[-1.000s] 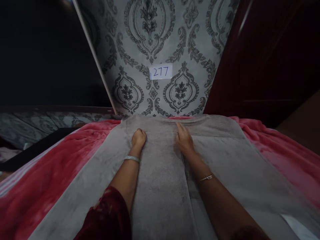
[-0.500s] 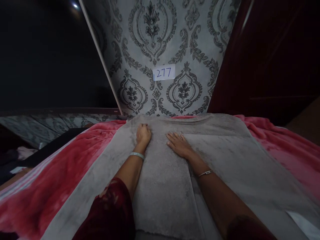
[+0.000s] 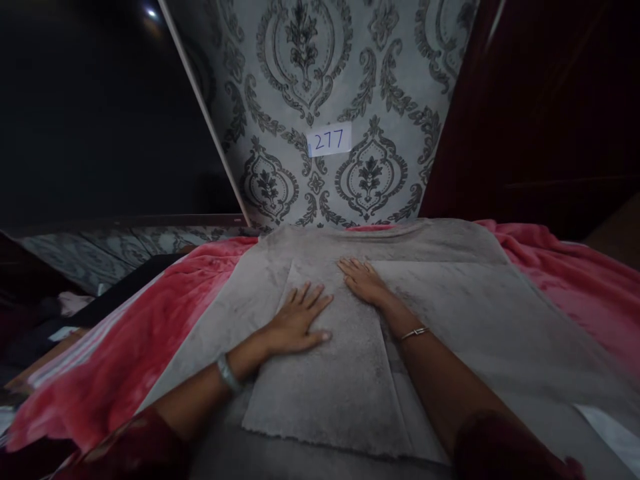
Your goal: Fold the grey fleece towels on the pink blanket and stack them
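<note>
I'm seeing a grey towel (image 3: 450,313), matt terry cloth with a short, slightly rough nap; its near edge looks a little frayed. My left hand (image 3: 297,320) lies flat on that pile. Under it, a pink-red blanket (image 3: 150,320), plush fleece with a soft sheen. At twelve o'clock, wallpaper (image 3: 320,80), matt, grey damask print, with a white paper label (image 3: 329,140). On each wrist, a bangle (image 3: 414,332) of shiny metal.

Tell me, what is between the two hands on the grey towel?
Only bare grey towel between the left hand and right hand, in the head view.
</note>
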`<state>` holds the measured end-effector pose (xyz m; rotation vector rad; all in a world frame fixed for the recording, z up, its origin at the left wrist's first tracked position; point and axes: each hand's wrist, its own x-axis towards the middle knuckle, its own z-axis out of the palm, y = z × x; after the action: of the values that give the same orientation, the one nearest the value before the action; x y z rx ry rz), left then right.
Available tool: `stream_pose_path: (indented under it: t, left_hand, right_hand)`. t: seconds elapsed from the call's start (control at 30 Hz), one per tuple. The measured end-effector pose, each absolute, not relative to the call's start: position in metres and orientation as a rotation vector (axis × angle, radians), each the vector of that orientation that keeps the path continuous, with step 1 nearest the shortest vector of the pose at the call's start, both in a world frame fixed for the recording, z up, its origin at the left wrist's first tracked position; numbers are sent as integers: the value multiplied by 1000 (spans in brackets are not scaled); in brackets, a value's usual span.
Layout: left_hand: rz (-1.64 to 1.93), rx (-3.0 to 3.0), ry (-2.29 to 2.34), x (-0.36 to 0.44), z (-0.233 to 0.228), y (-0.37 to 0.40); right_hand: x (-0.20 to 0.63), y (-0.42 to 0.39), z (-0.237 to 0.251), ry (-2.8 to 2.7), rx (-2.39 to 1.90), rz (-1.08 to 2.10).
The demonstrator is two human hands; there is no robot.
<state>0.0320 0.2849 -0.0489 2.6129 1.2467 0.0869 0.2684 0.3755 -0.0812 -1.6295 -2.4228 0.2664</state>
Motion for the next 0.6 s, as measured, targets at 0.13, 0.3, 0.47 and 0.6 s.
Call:
stream_pose_path:
  t: [0.13,0.3,0.47,0.6]
  left_hand:
    - [143,2666,1150,16,-56,216]
    - [90,2639,1029,12,-37,199]
    - [135,2678,954,58,-26,235]
    - [72,2700,791,87,-42,234]
  right_hand:
    - [268,376,-81,-2403,-1613,277]
    - [275,384,-76,-2177,-1416,236]
    - [284,388,-80,-2281,-1406,287]
    - [285,386,-82,-2388,-1482,338]
